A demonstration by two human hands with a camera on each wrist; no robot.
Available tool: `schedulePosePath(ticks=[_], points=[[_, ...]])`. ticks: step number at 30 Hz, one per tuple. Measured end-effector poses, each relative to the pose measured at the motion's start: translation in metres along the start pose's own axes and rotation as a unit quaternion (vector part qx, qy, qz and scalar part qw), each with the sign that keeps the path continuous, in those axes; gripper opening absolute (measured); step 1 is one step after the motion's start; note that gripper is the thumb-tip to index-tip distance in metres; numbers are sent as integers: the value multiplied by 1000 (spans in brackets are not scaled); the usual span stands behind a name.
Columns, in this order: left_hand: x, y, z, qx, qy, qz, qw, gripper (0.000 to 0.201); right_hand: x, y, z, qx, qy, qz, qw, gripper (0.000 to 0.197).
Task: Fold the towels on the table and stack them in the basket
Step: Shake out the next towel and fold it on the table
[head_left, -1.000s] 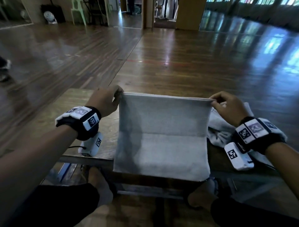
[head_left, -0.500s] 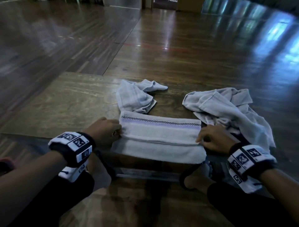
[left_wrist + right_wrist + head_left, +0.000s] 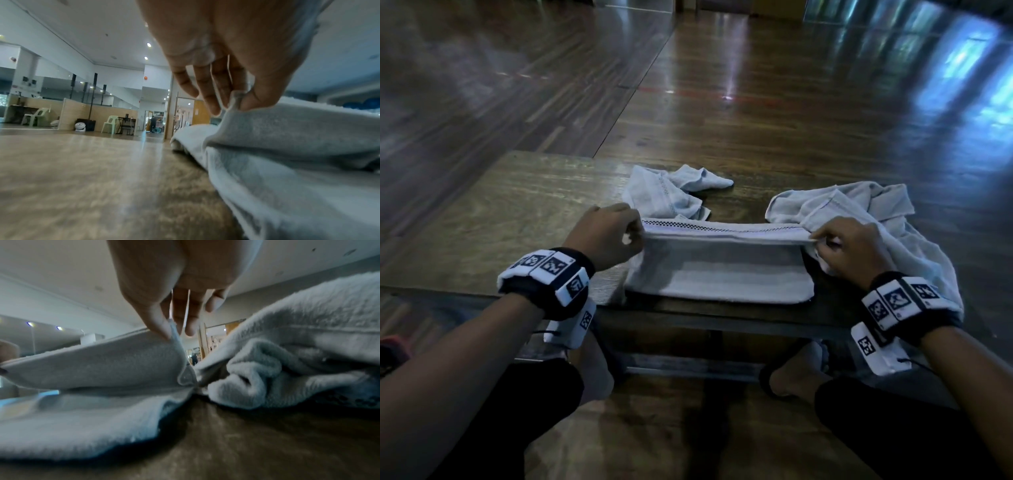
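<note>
A pale grey towel [image 3: 719, 274] lies partly folded at the near edge of the wooden table [image 3: 500, 219]. Its far edge, with a checked border, is lifted off the lower layer. My left hand [image 3: 633, 236] pinches the towel's left corner [image 3: 236, 99] between thumb and fingers. My right hand [image 3: 822, 243] pinches the right corner [image 3: 172, 331] the same way. Two crumpled towels lie beyond: a small one [image 3: 667, 195] at the middle and a larger one [image 3: 859, 219] at the right, close beside my right hand [image 3: 170, 327]. No basket is in view.
The table's left half [image 3: 482, 240] is bare wood. A glossy wooden floor [image 3: 756, 102] stretches beyond the table. My knees and feet [image 3: 791, 377] are below the table's near edge. Chairs and desks [image 3: 111, 123] stand far off in the hall.
The towel, held up hanging a second ago, was laid on the table edge. Both hands now lift its folded far edge from the corners and carry it slightly away from me.
</note>
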State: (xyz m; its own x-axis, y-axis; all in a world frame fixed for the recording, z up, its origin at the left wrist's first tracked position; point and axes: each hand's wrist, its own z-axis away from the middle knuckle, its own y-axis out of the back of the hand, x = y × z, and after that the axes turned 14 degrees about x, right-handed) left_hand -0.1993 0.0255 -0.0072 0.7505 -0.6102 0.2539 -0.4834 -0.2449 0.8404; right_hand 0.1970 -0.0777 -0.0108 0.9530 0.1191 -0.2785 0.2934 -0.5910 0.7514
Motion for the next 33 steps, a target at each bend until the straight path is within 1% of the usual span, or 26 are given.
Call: schedulePosePath(ticks=[1,2,3,4,7,8,9,15,18,19,22,23,24,26,29,30,31,32,33], points=[[1,6,3,33,-13,15,999,8,0,7,2,42,18,-19,999,9],[3,10,7,53,-29,15,998,8,-1,14,6,56,33,-27,998,9],[4,12,13,59,-44,4,997,8,-1,17,11,49,46,-27,997,9],[4,12,19,50,-54,-12,997,8,-2,18,16,25,58,-24,998,8],[-1,1,39,-49,-57,-55,996,10,-7,10,36,-73,90,-2,993,15],[-3,-4,44,-74,-59,-66,993,10,-7,5,41,-95,99,17,990,17],[-5,-8,47,-86,-62,-70,992,11,-8,2,45,-111,105,34,988,17],[-9,-11,52,-79,-79,-64,992,13,-6,0,53,-134,126,55,981,20],[-9,-9,55,-71,-87,-52,992,13,-5,0,56,-146,138,44,979,22],[-9,-8,56,-73,-90,-47,992,17,-5,1,56,-152,141,40,978,25],[-9,-5,57,-132,-86,-39,987,50,-3,1,58,-161,158,45,973,34],[-10,-5,56,-145,-86,-39,985,51,-4,0,58,-160,161,51,973,34],[-9,-4,55,-152,-85,-39,984,47,-5,-1,57,-155,163,58,973,33],[-10,-7,54,-139,-94,-45,985,33,-7,-5,57,-145,165,70,973,30],[-10,-13,53,-115,-109,-60,986,28,-10,-7,55,-139,155,76,975,25],[-8,-10,51,-111,-92,-52,988,27,-11,-4,52,-133,140,67,979,23],[-7,-7,48,-101,-69,-23,992,28,-12,0,49,-122,119,50,984,21],[-6,-1,46,-88,-35,25,995,32,-14,6,45,-109,93,24,989,19],[-4,6,44,-62,-17,80,995,36,-16,13,41,-92,65,-8,994,17]])
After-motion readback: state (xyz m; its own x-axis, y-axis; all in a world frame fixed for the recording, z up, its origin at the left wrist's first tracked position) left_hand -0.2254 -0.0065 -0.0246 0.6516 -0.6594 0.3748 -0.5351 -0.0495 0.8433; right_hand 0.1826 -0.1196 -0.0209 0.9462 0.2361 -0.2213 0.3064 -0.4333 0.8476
